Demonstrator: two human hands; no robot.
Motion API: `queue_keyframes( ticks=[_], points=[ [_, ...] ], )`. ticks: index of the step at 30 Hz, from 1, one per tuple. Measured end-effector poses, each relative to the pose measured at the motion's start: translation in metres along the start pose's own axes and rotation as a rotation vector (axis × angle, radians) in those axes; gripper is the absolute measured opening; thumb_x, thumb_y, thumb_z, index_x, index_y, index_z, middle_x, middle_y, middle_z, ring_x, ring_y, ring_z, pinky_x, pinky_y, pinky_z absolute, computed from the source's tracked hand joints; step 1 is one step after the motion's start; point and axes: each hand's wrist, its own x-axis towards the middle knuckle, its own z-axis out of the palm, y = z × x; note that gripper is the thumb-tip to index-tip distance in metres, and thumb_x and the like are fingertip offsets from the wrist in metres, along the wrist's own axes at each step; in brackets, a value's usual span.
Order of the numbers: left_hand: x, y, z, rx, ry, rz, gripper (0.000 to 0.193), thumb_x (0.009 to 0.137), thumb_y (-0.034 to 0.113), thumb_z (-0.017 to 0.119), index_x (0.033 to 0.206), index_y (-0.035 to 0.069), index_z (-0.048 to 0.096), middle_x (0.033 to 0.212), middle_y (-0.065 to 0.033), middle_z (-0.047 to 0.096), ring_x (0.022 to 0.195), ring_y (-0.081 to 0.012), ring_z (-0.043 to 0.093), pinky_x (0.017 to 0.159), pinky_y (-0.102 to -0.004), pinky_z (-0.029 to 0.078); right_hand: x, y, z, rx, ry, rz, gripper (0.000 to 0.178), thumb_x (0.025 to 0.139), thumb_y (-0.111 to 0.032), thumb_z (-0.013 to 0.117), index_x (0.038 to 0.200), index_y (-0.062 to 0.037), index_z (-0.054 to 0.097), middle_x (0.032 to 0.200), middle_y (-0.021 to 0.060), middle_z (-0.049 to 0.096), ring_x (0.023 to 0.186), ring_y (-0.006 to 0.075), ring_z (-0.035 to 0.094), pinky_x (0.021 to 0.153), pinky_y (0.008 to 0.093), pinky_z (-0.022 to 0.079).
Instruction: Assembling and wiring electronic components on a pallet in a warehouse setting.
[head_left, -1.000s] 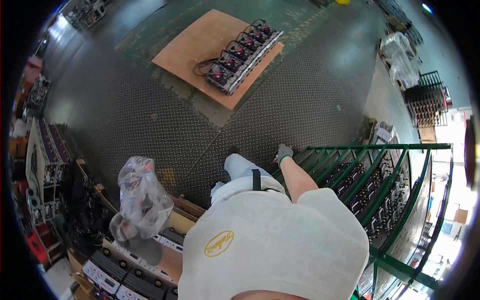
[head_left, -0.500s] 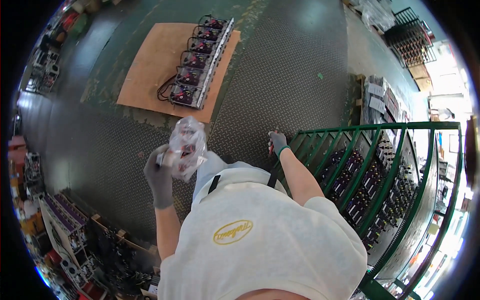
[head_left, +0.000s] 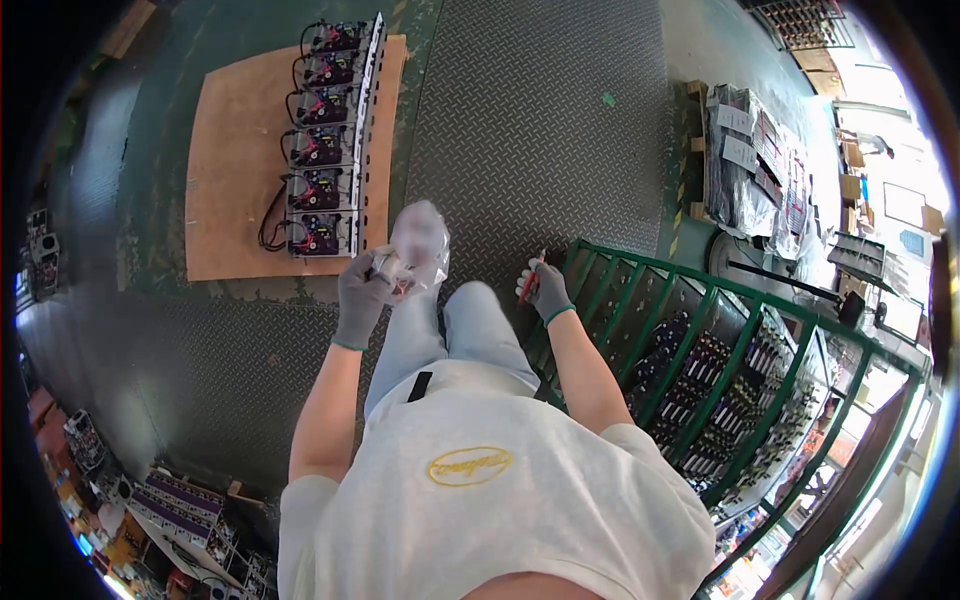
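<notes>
My left hand (head_left: 362, 300), in a grey glove, is closed on a clear plastic bag (head_left: 422, 240). Something small and reddish shows through the plastic, too blurred to name. The bag hangs over my left leg. My right hand (head_left: 549, 292), gloved the same way, is closed round a slim red-handled tool (head_left: 529, 281) pointing up and forward; its exact kind is unclear. This hand is beside the green metal rack (head_left: 640, 265). Ahead on the left lies a long assembly of dark modules with looped black cables (head_left: 325, 147), on a brown board (head_left: 228, 180).
Dark metal plating with a raised tread (head_left: 530, 110) covers the floor. Inside the rack at my right are rows of dark parts (head_left: 700, 365). A pallet load wrapped in plastic (head_left: 745, 165) stands beyond it. More equipment (head_left: 180, 505) sits behind at lower left.
My left hand and the bag have moved right, toward my body's middle. The view has shifted, with the board and assembly now further left. Both hands keep their hold.
</notes>
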Motion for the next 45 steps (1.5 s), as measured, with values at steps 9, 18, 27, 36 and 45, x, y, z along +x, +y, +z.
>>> queue_keyframes(
  ticks=[9, 18, 27, 36, 45],
  points=[
    [0.155, -0.125, 0.030, 0.338, -0.073, 0.024, 0.017, 0.078, 0.010, 0.063, 0.094, 0.004, 0.065, 0.075, -0.0086, 0.061, 0.069, -0.0182, 0.059, 0.065, -0.0302, 0.046, 0.106, -0.033, 0.088, -0.253, 0.027, -0.072, 0.009, 0.086, -0.013, 0.055, 0.089, -0.0077, 0.049, 0.075, 0.0039, 0.053, 0.062, 0.0168, 0.057, 0.052, 0.0332, 0.049],
    [0.295, -0.271, 0.079, 0.302, 0.069, -0.319, 0.021, 0.079, 0.011, 0.061, 0.098, 0.003, 0.064, 0.085, -0.0139, 0.065, 0.073, -0.0203, 0.063, 0.066, -0.0289, 0.048, 0.287, -0.005, 0.116, -0.303, 0.047, -0.023, 0.014, 0.083, -0.015, 0.060, 0.088, -0.0068, 0.050, 0.073, 0.0034, 0.053, 0.062, 0.0119, 0.055, 0.052, 0.0248, 0.044],
    [0.388, -0.448, 0.103, 0.453, 0.138, -0.059, 0.032, 0.078, 0.011, 0.059, 0.110, 0.007, 0.058, 0.096, -0.0149, 0.063, 0.081, -0.0276, 0.060, 0.074, -0.0318, 0.047, 0.378, 0.028, 0.173, -0.198, -0.007, -0.263, 0.016, 0.086, -0.016, 0.058, 0.093, -0.0056, 0.049, 0.077, 0.0039, 0.054, 0.067, 0.0101, 0.052, 0.058, 0.0246, 0.043],
    [0.305, -0.533, 0.035, -0.746, 0.283, -0.696, 0.030, 0.092, 0.019, 0.050, 0.119, 0.007, 0.054, 0.075, -0.0026, 0.054, 0.057, -0.0106, 0.049, 0.052, -0.0280, 0.048, 0.414, 0.084, 0.216, -0.520, -0.448, -0.100, 0.023, 0.091, -0.022, 0.054, 0.105, -0.0047, 0.050, 0.100, 0.0083, 0.059, 0.089, 0.0160, 0.060, 0.076, 0.0300, 0.051],
    [0.231, -0.555, -0.014, -1.450, 0.883, -0.556, 0.016, 0.091, 0.016, 0.053, 0.103, 0.007, 0.057, 0.068, -0.0015, 0.049, 0.049, -0.0126, 0.042, 0.046, -0.0301, 0.040, 0.393, 0.176, 0.228, -0.564, -0.889, 0.561, 0.032, 0.091, -0.026, 0.051, 0.111, -0.0005, 0.048, 0.102, 0.0130, 0.060, 0.086, 0.0199, 0.063, 0.074, 0.0330, 0.053]
  ],
)
